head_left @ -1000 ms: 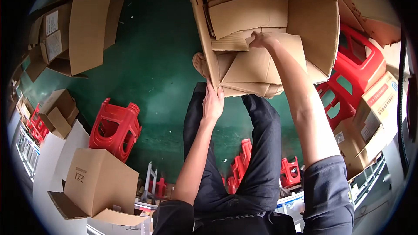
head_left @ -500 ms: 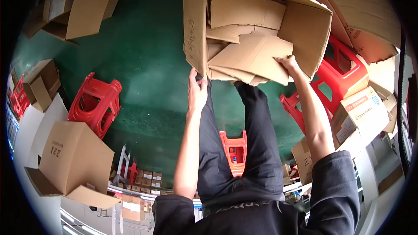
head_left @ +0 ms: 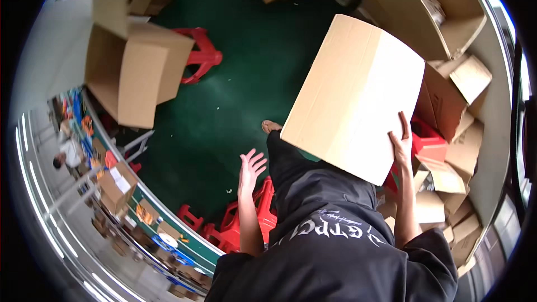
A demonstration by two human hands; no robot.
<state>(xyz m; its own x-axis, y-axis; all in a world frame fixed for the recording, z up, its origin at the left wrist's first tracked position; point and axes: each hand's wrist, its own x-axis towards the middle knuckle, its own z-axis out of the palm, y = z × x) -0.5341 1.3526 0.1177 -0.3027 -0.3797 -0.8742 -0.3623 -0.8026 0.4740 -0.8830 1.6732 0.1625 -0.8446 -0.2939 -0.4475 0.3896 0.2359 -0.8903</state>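
Note:
A large, plain cardboard sheet [head_left: 349, 95] is in front of me, tilted, with a crease running down it. Its right part is lit almost white, and whether it is a flat sheet or one side of a box I cannot tell. My right hand [head_left: 401, 140] grips its lower right edge, the fingers pointing up along the border. My left hand [head_left: 250, 174] is off to the left of the cardboard, touching nothing, its palm up and fingers spread.
An open carton [head_left: 433, 8] with cardboard inside stands at the upper right, above stacked cartons [head_left: 453, 179]. Red stools are by my left arm [head_left: 232, 218] and under the right-hand cardboard [head_left: 428, 142]. At left, an open box [head_left: 142, 72] covers part of another stool [head_left: 204, 56].
My view has turned. Earlier both hands were at an open carton of cardboard pieces; now my left hand is free and spread, while my right holds a broad plain cardboard sheet.

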